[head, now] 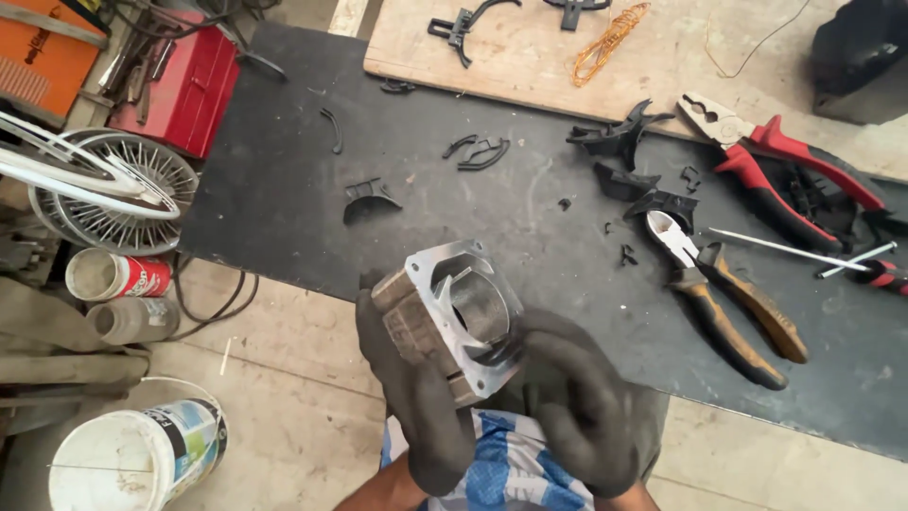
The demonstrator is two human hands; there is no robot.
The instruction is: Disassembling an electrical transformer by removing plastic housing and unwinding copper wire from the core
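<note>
Both gloved hands hold a square metal motor housing [457, 317] over the near edge of the tabletop [284, 189], just above the floor gap. Left hand [416, 397] is curled closed around the housing's ribbed side and underside; right hand [582, 416] is closed on its lower right corner, thumb on the flange. The open bore faces up and away.

Handling judgement: the flange edges look sharp and the part looks heavy, so a two-sided grip with palms under the body seems right; keep it over the tabletop rather than the gap.

Ahead of the right hand: brown-handled cutters [728, 303]; farther right, red-handled pliers [785, 170] and a thin metal rod [785, 248]. Broken black plastic pieces [619, 142] lie scattered ahead of both hands. Ahead of the left hand the dark surface is mostly bare, the best room for setting down. Below left, a white bucket [132, 454] stands on the floor.
</note>
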